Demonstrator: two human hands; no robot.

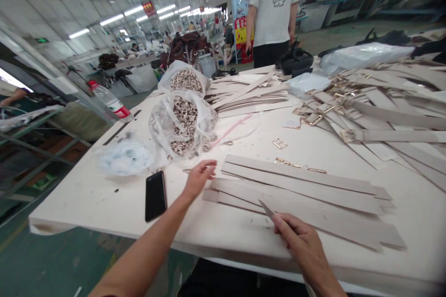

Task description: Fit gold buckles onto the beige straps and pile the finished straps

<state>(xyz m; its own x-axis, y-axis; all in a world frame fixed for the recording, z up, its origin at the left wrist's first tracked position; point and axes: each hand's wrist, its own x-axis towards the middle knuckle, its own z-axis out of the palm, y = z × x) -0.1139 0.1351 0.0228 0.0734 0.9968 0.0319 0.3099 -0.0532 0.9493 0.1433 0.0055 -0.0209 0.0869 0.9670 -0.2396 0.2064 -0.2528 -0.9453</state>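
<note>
My right hand (301, 236) is closed around a slim, pointed metal tool (266, 209); its handle is hidden in my fingers, and its tip points up and left over the nearest strips. Flat grey-beige straps (299, 190) lie side by side and partly overlapping across the table before me. At their left ends is my left hand (200, 177), its fingers loosely bent toward the right with nothing visible in them. Gold-coloured metal buckles (279, 143) lie just beyond the straps.
A black phone (155, 196) lies left of my left arm. Plastic bags of small beige loops (184, 120) stand behind it, near a bottle (109, 102). More straps with buckles (383, 111) are heaped at right. A person in a white T-shirt (273, 4) stands beyond the table (87, 209).
</note>
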